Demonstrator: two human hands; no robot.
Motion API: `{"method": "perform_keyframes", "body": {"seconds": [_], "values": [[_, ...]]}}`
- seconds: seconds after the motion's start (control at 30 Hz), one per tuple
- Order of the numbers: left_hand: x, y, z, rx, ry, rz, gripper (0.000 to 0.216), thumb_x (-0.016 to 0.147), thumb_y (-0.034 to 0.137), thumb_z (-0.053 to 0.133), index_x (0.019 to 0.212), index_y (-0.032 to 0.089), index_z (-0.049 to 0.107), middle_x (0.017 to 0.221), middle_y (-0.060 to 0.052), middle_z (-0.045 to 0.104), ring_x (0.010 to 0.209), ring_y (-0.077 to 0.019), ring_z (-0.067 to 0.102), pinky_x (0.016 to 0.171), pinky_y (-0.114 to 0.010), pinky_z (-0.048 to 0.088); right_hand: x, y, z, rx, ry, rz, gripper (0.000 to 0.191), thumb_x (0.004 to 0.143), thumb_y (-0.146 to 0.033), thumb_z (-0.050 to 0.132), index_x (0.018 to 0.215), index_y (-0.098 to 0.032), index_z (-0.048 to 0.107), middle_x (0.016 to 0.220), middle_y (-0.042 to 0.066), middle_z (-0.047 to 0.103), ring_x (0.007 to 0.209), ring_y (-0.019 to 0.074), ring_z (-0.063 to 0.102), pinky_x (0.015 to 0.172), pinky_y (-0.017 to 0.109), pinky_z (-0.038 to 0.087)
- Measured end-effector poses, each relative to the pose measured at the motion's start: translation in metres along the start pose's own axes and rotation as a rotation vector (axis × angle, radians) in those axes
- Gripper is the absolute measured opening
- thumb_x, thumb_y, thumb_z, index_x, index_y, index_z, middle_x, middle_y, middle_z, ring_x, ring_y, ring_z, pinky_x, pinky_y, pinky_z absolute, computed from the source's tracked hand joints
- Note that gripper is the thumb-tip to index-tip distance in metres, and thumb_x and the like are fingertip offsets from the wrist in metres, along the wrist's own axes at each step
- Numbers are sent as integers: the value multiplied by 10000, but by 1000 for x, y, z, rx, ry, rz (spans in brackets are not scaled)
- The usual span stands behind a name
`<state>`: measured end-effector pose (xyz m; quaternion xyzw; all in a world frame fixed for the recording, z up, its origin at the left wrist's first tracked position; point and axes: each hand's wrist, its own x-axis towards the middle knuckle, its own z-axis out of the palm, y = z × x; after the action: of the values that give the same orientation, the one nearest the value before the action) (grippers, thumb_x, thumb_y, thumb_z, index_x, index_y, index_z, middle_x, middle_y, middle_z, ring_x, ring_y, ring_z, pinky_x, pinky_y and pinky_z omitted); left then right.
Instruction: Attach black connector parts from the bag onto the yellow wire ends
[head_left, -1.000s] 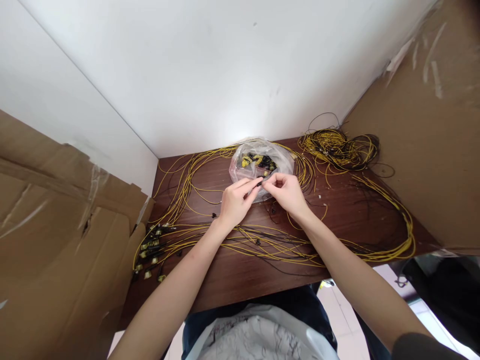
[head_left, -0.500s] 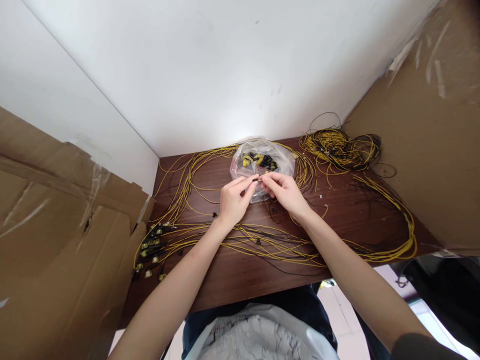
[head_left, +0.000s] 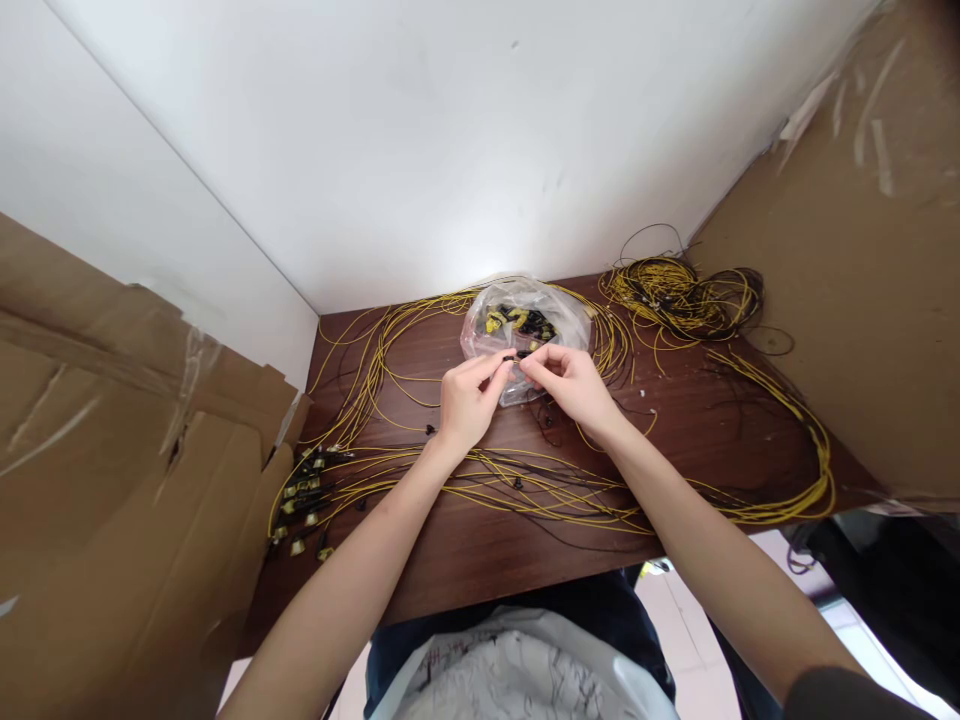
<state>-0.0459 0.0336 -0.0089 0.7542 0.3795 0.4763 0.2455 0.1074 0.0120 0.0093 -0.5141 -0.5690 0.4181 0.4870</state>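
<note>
Small black piece [head_left: 509, 358] sits pinched in the fingertips of the left hand [head_left: 466, 402]; the right hand [head_left: 568, 386] has thumb and forefinger drawn together just to its right, though I cannot tell whether they grip anything. Nearest, a whitish plastic sheet [head_left: 525, 675] covers the lap, bearing reddish, writing-like marks too small to read. Beyond its edge, yellow and black wires [head_left: 823, 470] cross the brown table [head_left: 442, 580], with connectors [head_left: 304, 487] at left. Past the fingers lies a clear bag [head_left: 576, 322] of black and yellow parts [head_left: 536, 322], then a wire tangle [head_left: 660, 285] far right.
</note>
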Motion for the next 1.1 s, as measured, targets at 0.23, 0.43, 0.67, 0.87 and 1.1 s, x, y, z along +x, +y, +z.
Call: {"method": "perform_keyframes", "body": {"seconds": [0.23, 0.43, 0.67, 0.87, 1.1], "values": [[0, 0, -1, -34, -2, 29, 241, 881, 259, 506, 950, 162, 715, 821, -55, 721, 757, -161, 656, 716, -258, 480, -2, -2, 4, 3, 11, 0, 232, 746, -373, 610, 657, -159, 608, 619, 0, 576, 569, 112, 477, 576, 252, 374], [-1, -1, -1, 0, -13, 6, 261, 875, 278, 519, 1020, 155, 698, 819, -49, 724, 631, -134, 632, 614, -230, 463, -4, 2, 9, -7, -14, -19, 225, 756, -367, 593, 666, -162, 614, 660, 19, 614, 605, 127, 512, 608, 259, 398], [1, -1, -1, -94, -34, 3, 269, 886, 292, 497, 995, 156, 703, 734, -35, 709, 729, -170, 662, 732, -264, 491, -2, -3, 10, 108, 51, 70, 223, 714, -376, 624, 643, -166, 598, 599, -10, 568, 520, 92, 437, 522, 235, 353], [1, 1, -2, -100, -44, 22, 239, 886, 269, 499, 917, 160, 710, 748, -41, 702, 743, -159, 654, 752, -262, 478, -2, -5, 7, 109, 81, 97, 217, 708, -373, 633, 647, -167, 601, 606, -12, 556, 513, 85, 427, 500, 230, 349], [1, -1, -1, -78, -33, 21, 240, 878, 272, 513, 986, 169, 700, 751, -33, 705, 704, -145, 649, 691, -244, 483, -2, 0, 6, 11, 82, -10, 225, 749, -370, 605, 657, -164, 600, 627, -3, 574, 559, 107, 472, 556, 245, 377]]}}
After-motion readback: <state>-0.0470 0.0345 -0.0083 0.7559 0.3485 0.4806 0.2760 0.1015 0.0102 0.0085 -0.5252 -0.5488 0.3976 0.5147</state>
